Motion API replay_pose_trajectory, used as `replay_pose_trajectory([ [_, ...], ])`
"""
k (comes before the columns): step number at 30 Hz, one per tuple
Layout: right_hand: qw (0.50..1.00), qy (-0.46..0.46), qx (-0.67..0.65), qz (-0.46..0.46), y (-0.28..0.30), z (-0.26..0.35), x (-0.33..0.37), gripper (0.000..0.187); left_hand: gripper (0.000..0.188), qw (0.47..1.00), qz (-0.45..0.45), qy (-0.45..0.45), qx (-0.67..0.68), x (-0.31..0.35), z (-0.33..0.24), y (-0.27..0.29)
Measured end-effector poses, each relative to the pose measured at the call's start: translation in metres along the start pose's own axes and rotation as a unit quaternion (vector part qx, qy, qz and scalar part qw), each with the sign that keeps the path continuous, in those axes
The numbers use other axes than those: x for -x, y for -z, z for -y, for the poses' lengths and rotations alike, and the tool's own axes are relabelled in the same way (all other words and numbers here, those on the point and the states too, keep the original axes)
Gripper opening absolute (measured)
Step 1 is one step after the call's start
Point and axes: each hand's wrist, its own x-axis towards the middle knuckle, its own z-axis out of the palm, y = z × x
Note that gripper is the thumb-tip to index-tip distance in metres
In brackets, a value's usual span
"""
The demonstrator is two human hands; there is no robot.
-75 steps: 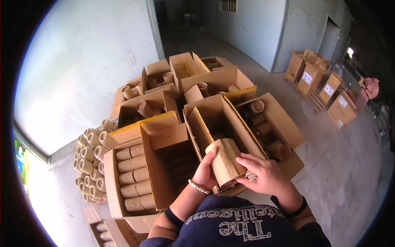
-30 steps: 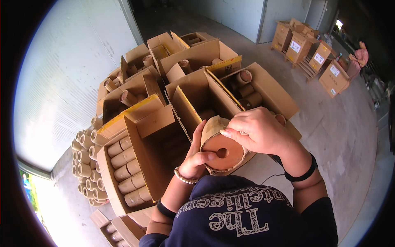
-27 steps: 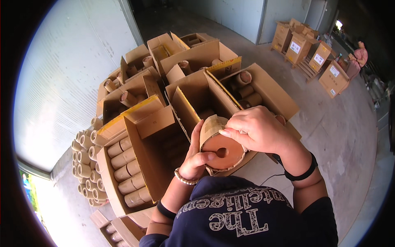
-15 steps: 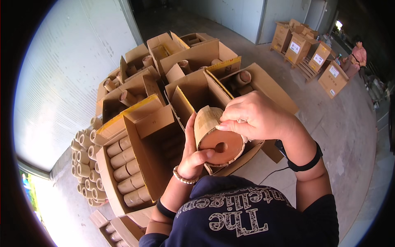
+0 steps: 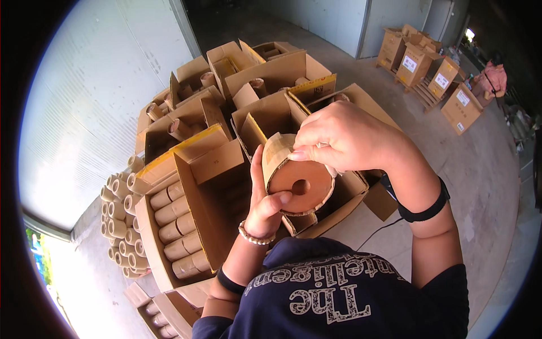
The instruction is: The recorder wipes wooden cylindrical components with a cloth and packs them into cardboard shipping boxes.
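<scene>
A thick cylinder (image 5: 317,195) wrapped in tan cardboard is tilted up in front of me, above the open boxes. Its reddish-brown end face has a round hole in the middle. My left hand (image 5: 264,204) grips it from the left, thumb pressed on the face next to the hole and fingers along the outer wrap. At the upper rim, my right hand (image 5: 345,135) is closed, thumb and bent fingers pinching the wrap's edge. A small whitish scrap shows by those right fingers; what it is I cannot tell.
Open cardboard boxes (image 5: 210,226) crowd around, some holding cardboard-wrapped cylinders (image 5: 179,231). Several pale tubes (image 5: 117,210) are stacked at the left by a light wall panel (image 5: 107,101). Labelled boxes (image 5: 414,63) on pallets and a person in pink (image 5: 492,79) are at the far right.
The cylinder and both hands have risen slightly in the view, shifting a little left. My grip looks the same, and the surroundings have shifted slightly with my head.
</scene>
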Motion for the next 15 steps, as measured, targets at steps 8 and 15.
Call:
replay_pose_trajectory([
  [8, 1.000, -0.018, -0.022, 0.007, 0.002, -0.002, -0.005, 0.016, 0.102, 0.999, -0.010, -0.005, 0.041, -0.002, 0.004, 0.001],
  [15, 0.871, -0.033, -0.191, -0.452, -0.010, 0.029, 0.010, 0.018, 0.098, 0.995, -0.064, -0.058, 0.047, -0.004, 0.002, 0.001],
])
